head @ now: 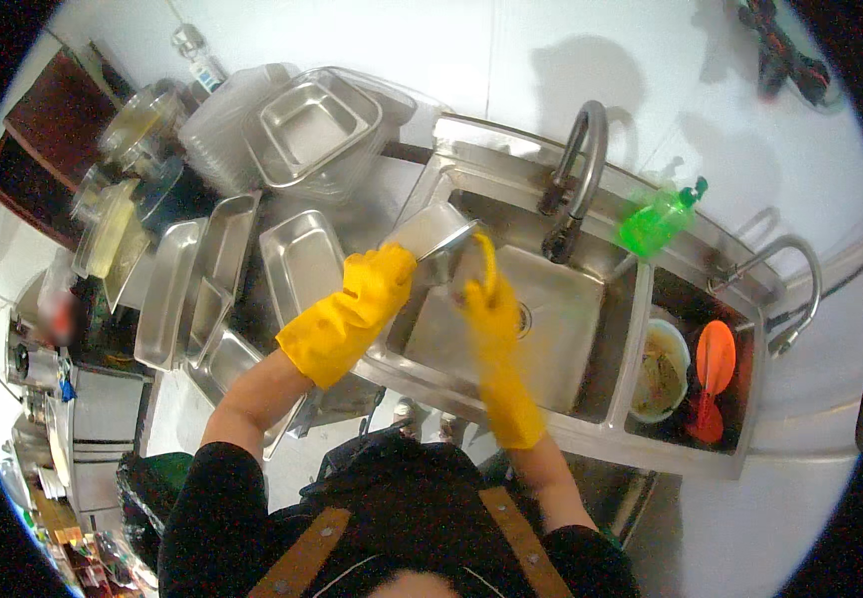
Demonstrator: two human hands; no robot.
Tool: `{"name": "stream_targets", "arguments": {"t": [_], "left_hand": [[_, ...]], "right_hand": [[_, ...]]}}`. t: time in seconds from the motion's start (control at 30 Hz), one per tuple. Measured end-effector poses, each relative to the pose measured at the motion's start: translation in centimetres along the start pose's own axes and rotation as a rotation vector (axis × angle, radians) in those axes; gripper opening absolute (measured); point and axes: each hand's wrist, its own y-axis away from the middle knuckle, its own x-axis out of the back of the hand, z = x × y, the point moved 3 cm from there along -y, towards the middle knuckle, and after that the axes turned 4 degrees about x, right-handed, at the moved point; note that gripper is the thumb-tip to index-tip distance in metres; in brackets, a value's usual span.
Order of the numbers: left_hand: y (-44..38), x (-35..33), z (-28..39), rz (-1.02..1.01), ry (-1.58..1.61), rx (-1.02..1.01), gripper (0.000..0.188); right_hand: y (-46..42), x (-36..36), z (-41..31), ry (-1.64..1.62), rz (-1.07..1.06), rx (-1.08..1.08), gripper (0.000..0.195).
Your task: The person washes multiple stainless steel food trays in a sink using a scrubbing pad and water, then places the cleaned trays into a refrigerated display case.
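Note:
My left hand (368, 299), in a yellow rubber glove, grips the near rim of a stainless steel pan (431, 228). The pan is held tilted above the left edge of a large steel sink basin (551, 359). My right hand (491, 314), gloved the same way and blurred, is just right of the pan. One of its fingers reaches up to the rim at the pan's far corner. Whether anything is inside the right hand is hidden by the blur. Below it, the basin's drain (524, 320) shows in part.
A gooseneck faucet (588, 164) arches over the basin. Behind stands a green soap bottle (659, 224). The smaller right basin holds a pale bowl (659, 366) and an orange utensil (715, 355). Leftward are several steel pans (301, 261) and stacked clear containers (230, 127).

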Motion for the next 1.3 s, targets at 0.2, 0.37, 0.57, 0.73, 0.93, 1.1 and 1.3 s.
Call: {"name": "stream_targets", "arguments": {"t": [0.2, 0.37, 0.57, 0.73, 0.93, 1.1, 1.3], "left_hand": [[1.4, -0.2, 2.5, 0.026, 0.275, 0.085, 0.01], [1.3, 2.3, 3.4, 0.034, 0.488, 0.221, 0.009], [1.6, 2.2, 4.3, -0.048, 0.431, 0.123, 0.007], [2.3, 1.9, 4.4, -0.207, 0.354, 0.101, 0.005], [3.2, 0.1, 2.0, -0.13, 0.694, 0.482, 0.009], [2.4, 2.5, 0.8, -0.217, 0.514, 0.731, 0.008], [2.1, 2.9, 3.3, -0.357, 0.54, 0.949, 0.011]], "right_hand": [[-0.3, -6.2, 2.7, 0.221, -0.063, 0.575, 0.035], [-4.9, -4.9, 8.9, 0.649, -0.018, 0.63, 0.037], [-8.6, -0.1, 13.4, 1.125, -0.038, 0.705, 0.033], [-3.6, -3.1, 9.0, 0.782, -0.529, 0.266, 0.028], [-0.2, -5.2, 3.3, 0.044, -0.606, 0.323, 0.035], [-0.6, -0.6, -1.7, 0.106, -0.434, 0.281, 0.043], [-2.6, -0.5, -6.9, 0.402, -0.1, 1.013, 0.061]]}}
